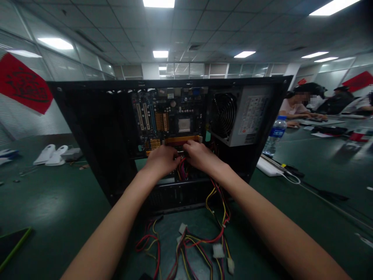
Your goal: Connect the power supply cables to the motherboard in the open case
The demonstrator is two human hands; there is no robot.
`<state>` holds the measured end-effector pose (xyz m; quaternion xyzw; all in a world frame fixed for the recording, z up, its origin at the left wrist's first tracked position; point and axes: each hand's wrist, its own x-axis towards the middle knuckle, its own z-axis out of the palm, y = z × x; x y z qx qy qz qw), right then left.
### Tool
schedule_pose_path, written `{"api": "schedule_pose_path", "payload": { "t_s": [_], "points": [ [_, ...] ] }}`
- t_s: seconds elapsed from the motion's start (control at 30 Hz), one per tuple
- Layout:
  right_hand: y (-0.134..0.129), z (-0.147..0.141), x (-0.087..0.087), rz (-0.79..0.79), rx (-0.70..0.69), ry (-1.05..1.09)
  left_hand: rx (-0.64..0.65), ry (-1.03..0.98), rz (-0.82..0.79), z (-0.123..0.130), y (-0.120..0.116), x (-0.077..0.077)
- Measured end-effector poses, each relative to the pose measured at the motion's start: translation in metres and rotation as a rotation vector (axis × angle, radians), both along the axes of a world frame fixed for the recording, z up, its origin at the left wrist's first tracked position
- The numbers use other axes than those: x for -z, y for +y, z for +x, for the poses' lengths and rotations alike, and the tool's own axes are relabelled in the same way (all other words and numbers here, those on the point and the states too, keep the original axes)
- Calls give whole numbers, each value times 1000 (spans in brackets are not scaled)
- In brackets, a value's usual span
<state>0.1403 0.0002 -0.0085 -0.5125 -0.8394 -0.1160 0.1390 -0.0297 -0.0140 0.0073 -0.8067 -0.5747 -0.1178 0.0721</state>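
Note:
An open black computer case [175, 194] lies on its side edge facing me, with the motherboard [171, 105] inside. My left hand [160, 160] reaches in at the board's lower edge, fingers curled and thumb by a bundle of coloured power wires [183, 169]. Close beside it, my right hand [199, 154] has its fingers bent together just below the orange memory slots [183, 140]. The wires run up between both hands. Whatever the fingertips grip is hidden behind them.
A power supply [246, 116] with a fan fills the case's upper right. Loose cables with white connectors [218, 251] spread over the green table [64, 198]. A water bottle [275, 136] and white adapter [269, 166] stand at right. Other people [300, 103] sit beyond.

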Motion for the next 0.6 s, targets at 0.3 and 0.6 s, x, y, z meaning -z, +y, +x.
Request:
{"api": "schedule_pose_path", "payload": {
  "t_s": [0.3, 0.6],
  "points": [
    [10, 0, 1, 18, -54, -104, 30, 12, -25, 0, 2, 3],
    [8, 1, 2, 36, -51, -64, 47, 20, 29, 1, -1, 4]
  ]
}}
